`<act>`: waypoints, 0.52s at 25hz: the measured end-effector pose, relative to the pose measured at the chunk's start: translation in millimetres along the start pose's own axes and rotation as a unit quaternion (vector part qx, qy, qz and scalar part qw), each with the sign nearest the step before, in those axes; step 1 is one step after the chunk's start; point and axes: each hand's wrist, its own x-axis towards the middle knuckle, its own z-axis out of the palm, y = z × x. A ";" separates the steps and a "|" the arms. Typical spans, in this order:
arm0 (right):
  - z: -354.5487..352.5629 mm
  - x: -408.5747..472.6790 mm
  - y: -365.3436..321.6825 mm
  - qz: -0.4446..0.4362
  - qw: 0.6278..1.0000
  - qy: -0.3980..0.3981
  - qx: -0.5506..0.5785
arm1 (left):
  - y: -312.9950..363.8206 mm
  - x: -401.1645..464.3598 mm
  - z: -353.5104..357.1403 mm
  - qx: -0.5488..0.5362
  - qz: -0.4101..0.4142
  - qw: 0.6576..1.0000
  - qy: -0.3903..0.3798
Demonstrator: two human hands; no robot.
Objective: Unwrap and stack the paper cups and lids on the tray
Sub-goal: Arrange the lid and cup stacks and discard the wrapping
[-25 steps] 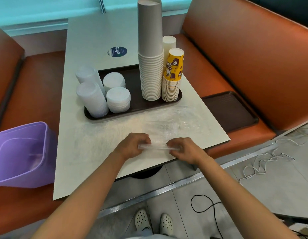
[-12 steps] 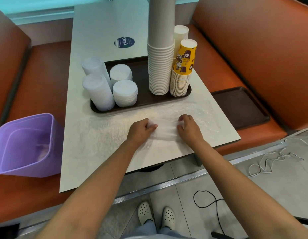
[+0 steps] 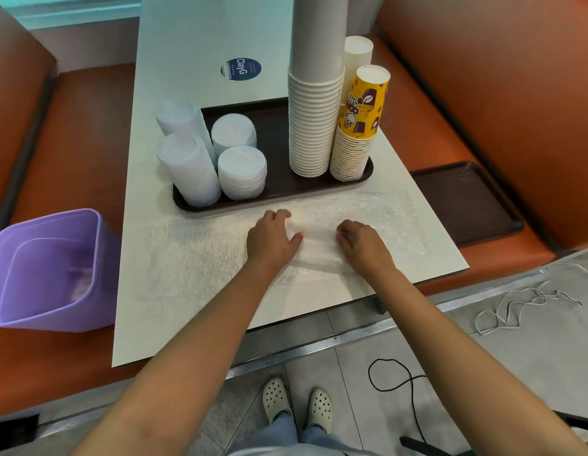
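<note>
Clear plastic wrap (image 3: 322,245) flat on surface (image 3: 193,311) in front of tray (image 3: 276,189), long axis left to right. Left hand (image 3: 272,240) pressing its left part, fingers loosely spread. Right hand (image 3: 363,246) on its right part, fingers bent; grip not discernible. Lid stacks (image 3: 187,169) left on tray, cup stacks (image 3: 314,126) right.

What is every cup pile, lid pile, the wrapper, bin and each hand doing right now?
white cup stack: upright on tray
yellow cup stack: upright, leaning slightly
lid stacks: four, on tray
tray: on table, loaded
plastic wrap: flat, partly folded
left hand: resting on wrap
right hand: fingers curled on wrap
purple bin: open, tilted
</note>
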 end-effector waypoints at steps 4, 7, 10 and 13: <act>-4.8 -0.6 -1.9 -0.033 0.996 -0.002 0.078 | 1.7 10.7 -14.5 0.000 0.126 0.982 -0.139; -9.4 -2.3 -1.3 -0.008 0.990 -0.064 0.126 | -0.8 14.0 -16.2 -0.048 0.100 0.980 -0.166; -10.6 -2.7 0.9 0.008 0.985 -0.085 0.151 | -6.3 9.0 -13.5 -0.069 0.118 0.980 -0.146; -4.8 -6.5 3.2 0.013 0.983 -0.034 0.177 | -16.8 -0.3 -12.1 -0.127 0.133 0.971 -0.152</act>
